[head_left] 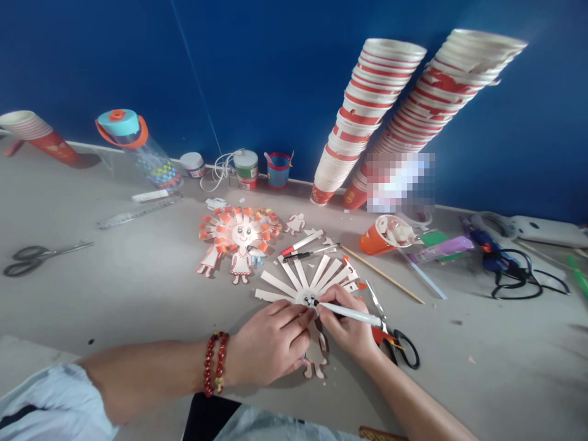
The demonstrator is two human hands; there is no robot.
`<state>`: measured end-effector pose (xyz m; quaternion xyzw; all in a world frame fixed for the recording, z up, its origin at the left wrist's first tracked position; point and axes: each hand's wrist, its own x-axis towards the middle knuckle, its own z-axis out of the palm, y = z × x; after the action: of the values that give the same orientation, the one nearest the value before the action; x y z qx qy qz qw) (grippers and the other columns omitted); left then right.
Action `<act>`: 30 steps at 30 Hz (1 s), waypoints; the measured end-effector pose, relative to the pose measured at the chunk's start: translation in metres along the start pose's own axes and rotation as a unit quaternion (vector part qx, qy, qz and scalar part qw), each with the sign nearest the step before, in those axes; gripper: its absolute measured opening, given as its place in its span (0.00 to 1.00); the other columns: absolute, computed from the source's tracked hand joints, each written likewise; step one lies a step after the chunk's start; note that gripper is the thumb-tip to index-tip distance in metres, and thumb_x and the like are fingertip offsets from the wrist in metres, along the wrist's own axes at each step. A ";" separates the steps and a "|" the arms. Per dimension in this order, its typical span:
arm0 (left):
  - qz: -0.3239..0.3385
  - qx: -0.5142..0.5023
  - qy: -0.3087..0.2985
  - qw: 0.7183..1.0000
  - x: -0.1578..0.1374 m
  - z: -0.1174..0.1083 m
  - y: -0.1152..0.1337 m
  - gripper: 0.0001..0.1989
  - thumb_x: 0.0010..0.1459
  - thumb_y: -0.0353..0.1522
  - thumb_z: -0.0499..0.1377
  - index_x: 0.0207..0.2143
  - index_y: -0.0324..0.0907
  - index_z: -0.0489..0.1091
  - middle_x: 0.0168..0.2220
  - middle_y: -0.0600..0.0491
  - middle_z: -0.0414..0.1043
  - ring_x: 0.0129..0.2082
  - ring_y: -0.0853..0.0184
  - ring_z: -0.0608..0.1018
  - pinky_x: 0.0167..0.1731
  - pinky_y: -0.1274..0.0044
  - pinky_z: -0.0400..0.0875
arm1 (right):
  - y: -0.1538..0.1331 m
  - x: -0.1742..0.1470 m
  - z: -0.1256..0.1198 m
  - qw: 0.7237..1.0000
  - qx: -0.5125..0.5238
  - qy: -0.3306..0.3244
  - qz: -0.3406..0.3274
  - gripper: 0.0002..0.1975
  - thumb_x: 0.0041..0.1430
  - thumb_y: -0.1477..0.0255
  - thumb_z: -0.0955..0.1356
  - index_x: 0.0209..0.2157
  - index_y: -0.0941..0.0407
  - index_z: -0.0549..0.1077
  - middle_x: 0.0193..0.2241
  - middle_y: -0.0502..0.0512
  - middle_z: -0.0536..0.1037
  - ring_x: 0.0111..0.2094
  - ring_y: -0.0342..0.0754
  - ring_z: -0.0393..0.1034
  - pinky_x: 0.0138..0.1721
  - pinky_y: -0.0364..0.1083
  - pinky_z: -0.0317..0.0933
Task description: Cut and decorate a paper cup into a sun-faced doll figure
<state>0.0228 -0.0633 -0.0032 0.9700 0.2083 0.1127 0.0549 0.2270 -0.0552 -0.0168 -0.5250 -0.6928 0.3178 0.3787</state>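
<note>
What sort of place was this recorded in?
Probably a craft workspace, though whether at home or in a classroom is unclear: the table holds paper dolls, scissors and tall stacks of paper cups.

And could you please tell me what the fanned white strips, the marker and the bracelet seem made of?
Strips: probably thin card, being flat, matte and crisp-edged. Marker: likely smooth plastic, from its even white barrel. Bracelet: glossy red beads, perhaps glass, stone or plastic; the shine leaves that open.
</note>
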 end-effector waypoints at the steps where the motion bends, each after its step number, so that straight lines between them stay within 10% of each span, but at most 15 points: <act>1: -0.001 -0.001 0.001 1.000 0.000 0.000 0.000 0.20 0.64 0.41 0.53 0.50 0.33 0.68 0.57 0.39 0.67 0.57 0.55 0.68 0.55 0.64 0.62 | 0.000 0.000 0.000 1.000 0.000 -0.001 0.001 0.04 0.53 0.77 0.64 0.27 0.54 0.66 0.17 0.44 0.65 0.18 0.41 0.58 0.20 0.40 0.55; 30: -0.004 0.004 -0.006 1.000 0.000 0.000 0.000 0.21 0.66 0.41 0.50 0.51 0.33 0.68 0.57 0.40 0.67 0.57 0.55 0.68 0.56 0.64 0.62 | 0.000 0.000 0.001 1.000 -0.003 0.000 0.000 0.04 0.53 0.77 0.64 0.27 0.54 0.66 0.18 0.45 0.67 0.19 0.42 0.60 0.21 0.40 0.56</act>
<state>0.0228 -0.0638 -0.0032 0.9701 0.2119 0.1056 0.0524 0.2266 -0.0553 -0.0174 -0.5265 -0.6937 0.3153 0.3771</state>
